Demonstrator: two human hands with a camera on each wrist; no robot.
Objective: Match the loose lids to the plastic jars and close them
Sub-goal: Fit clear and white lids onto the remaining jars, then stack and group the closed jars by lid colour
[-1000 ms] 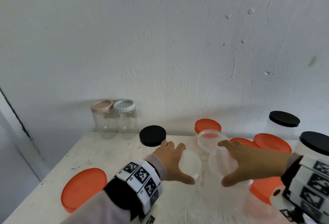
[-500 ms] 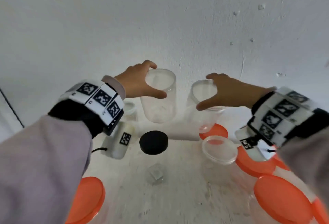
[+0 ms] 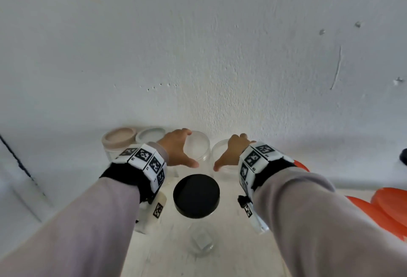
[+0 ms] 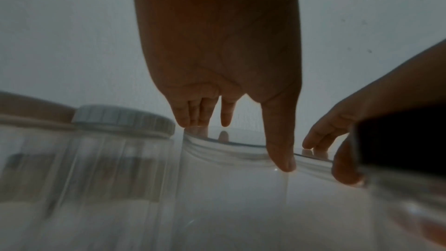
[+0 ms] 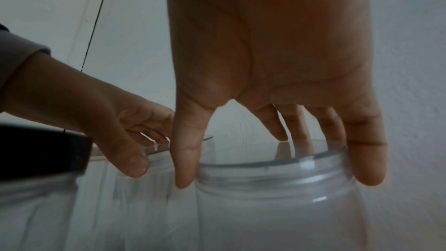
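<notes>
Two open clear jars were gripped by their rims at the table's back, beside the wall: left jar [image 3: 199,148] by the left hand [image 3: 176,152], right jar [image 3: 220,155] by the right hand [image 3: 232,154], fingers hooked inside, thumbs outside. Nothing seen inside either. Black-lidded jar [image 3: 196,195] stood nearer; pink-lidded [image 3: 120,139] & grey-lidded [image 3: 150,134] jars sat to the left. Orange lids [image 3: 389,204] lay right.
</notes>
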